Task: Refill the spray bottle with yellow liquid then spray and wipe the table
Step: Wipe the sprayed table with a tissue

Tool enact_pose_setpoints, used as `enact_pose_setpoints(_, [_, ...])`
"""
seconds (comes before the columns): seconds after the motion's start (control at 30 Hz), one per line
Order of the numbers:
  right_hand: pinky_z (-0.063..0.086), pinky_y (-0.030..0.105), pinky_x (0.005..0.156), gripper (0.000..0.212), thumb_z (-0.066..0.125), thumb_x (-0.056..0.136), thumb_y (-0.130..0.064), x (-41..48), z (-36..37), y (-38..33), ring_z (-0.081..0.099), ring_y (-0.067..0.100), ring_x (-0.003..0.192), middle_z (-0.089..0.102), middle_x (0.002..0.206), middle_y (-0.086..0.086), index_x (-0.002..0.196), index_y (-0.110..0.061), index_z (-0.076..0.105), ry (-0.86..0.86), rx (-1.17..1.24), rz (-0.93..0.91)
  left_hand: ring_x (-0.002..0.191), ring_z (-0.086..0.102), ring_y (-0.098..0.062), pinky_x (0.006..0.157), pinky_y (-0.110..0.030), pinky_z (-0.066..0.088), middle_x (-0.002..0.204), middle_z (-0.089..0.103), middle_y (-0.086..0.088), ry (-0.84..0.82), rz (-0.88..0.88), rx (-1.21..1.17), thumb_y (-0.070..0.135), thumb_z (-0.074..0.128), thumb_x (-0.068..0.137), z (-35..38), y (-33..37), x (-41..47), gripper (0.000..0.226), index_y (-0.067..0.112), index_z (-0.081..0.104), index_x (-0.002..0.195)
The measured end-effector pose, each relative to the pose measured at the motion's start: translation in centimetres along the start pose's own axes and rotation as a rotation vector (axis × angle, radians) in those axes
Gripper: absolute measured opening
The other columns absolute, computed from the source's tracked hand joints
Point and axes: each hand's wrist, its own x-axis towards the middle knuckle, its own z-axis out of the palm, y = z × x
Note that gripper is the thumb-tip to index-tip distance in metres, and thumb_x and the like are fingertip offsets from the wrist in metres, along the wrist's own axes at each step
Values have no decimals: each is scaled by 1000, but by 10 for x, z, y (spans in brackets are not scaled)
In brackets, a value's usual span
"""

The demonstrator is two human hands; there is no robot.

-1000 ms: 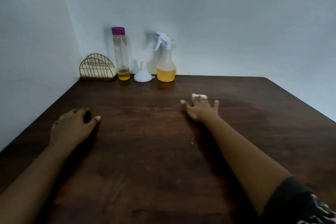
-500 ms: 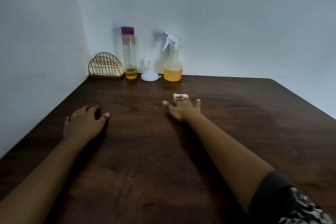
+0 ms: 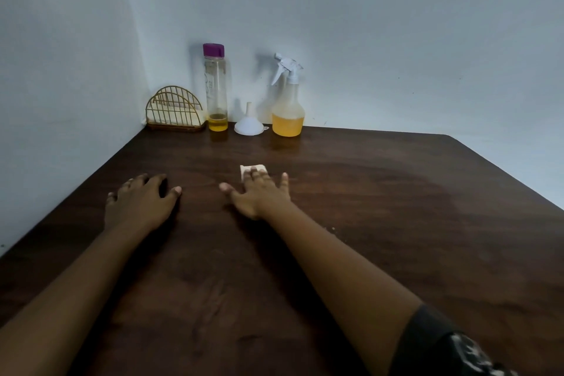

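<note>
The spray bottle (image 3: 288,113) with a white trigger head stands at the back against the wall, about a third full of yellow liquid. Left of it a white funnel (image 3: 249,125) sits mouth down. A tall clear bottle (image 3: 216,91) with a purple cap holds a little yellow liquid at its bottom. My right hand (image 3: 259,195) lies flat, fingers spread, pressing a small white tissue (image 3: 252,168) onto the dark wooden table (image 3: 396,223). Only the tissue's far edge shows past my fingertips. My left hand (image 3: 139,204) rests palm down on the table, holding nothing.
A gold wire holder (image 3: 174,110) with pale tissues stands in the back left corner. Walls close off the table at the left and the back. The table's right edge runs diagonally at the right. A faint damp sheen shows on the wood right of my right hand.
My right hand has slid the tissue leftward across the table, ending closer to my left hand. My left hand has stayed in place.
</note>
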Motion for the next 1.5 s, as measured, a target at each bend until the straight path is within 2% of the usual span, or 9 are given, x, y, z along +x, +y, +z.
enact_pose_setpoints(0.27, [-17,54,110,82,4,88,-69,-51,-23,140,-12,16,144,-10,158,3,150,-16,-3,9,65,438,143,19,-30,113,-53,15,155,24,-9,-12,7,4,55,33,93,1,0,-1,59,26,31,144])
enact_pose_setpoints(0.33, [-18,52,110,85,5,87,-70,-51,-15,116,-14,19,144,-10,158,6,149,-14,-6,15,48,412,143,19,-30,113,-53,15,156,23,-9,-15,2,5,55,33,93,1,-1,-1,59,26,31,145])
enact_pose_setpoints(0.5, [-21,48,109,87,6,86,-72,-64,13,0,-13,20,144,-8,158,7,149,-12,-5,-24,-16,51,142,22,-30,112,-54,17,155,26,-9,-4,10,19,55,34,93,2,-2,-1,59,25,32,144])
enact_pose_setpoints(0.57, [-23,48,107,86,4,86,-72,-74,14,-3,-14,18,144,-9,158,4,149,-14,-4,-47,-21,0,141,23,-30,112,-54,18,154,27,-9,-3,14,20,55,34,93,2,-3,-1,59,25,34,144])
enact_pose_setpoints(0.83, [-19,51,110,85,4,86,-71,-113,-11,126,-16,15,143,-12,158,3,149,-15,-7,-17,43,398,142,20,-31,112,-55,15,156,23,-8,-23,23,26,54,32,94,2,-3,-5,57,25,32,144])
enact_pose_setpoints(1.13, [-23,45,108,88,7,85,-73,-133,27,1,-21,15,142,-13,157,4,148,-13,-8,-5,30,-4,141,22,-32,112,-55,18,155,26,-10,-21,30,31,52,34,94,-2,1,-10,57,24,33,144])
enact_pose_setpoints(1.23, [-19,46,110,85,11,87,-71,-148,24,54,-17,11,143,-8,158,0,149,-16,-5,67,33,86,142,21,-31,112,-55,17,155,25,-10,-33,33,33,53,33,94,-2,1,-12,57,24,33,144])
enact_pose_setpoints(1.4, [-13,48,113,88,7,85,-72,-183,9,126,-15,12,144,-9,158,2,150,-14,-4,73,34,438,143,19,-30,112,-55,14,156,23,-9,-43,31,32,53,30,95,-3,2,-13,57,25,32,145])
enact_pose_setpoints(1.5, [-16,45,111,91,9,85,-72,-179,21,79,-16,17,144,-9,158,6,149,-11,-7,107,34,311,142,20,-31,112,-55,14,156,23,-10,-45,38,37,52,30,95,-4,2,-15,57,24,32,145])
